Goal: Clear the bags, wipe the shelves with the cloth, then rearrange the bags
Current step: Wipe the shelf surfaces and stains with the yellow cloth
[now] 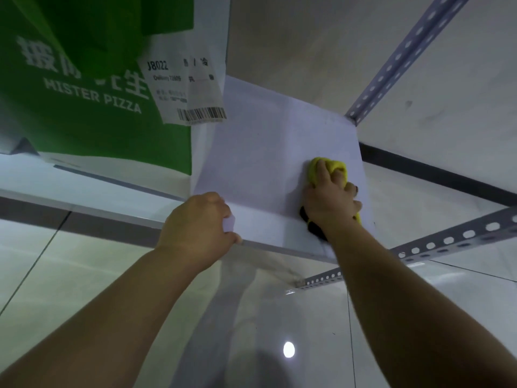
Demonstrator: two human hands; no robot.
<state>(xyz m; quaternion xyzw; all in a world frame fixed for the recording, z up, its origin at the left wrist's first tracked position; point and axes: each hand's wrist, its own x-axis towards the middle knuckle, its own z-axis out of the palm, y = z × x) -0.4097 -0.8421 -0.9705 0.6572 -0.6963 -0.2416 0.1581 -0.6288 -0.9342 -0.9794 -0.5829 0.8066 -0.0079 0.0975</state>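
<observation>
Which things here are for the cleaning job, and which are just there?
For the job:
yellow cloth, gripped by the right hand
white shelf, front edge held by the left hand
green bag, on the shelf's left part

Just there:
slotted metal posts
tiled floor
wall

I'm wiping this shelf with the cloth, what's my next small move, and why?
Probably sweep the cloth leftward across the shelf toward the green bag: your right hand holds it near the shelf's right edge, bare shelf lies to its left, and your left hand grips the front edge.
</observation>
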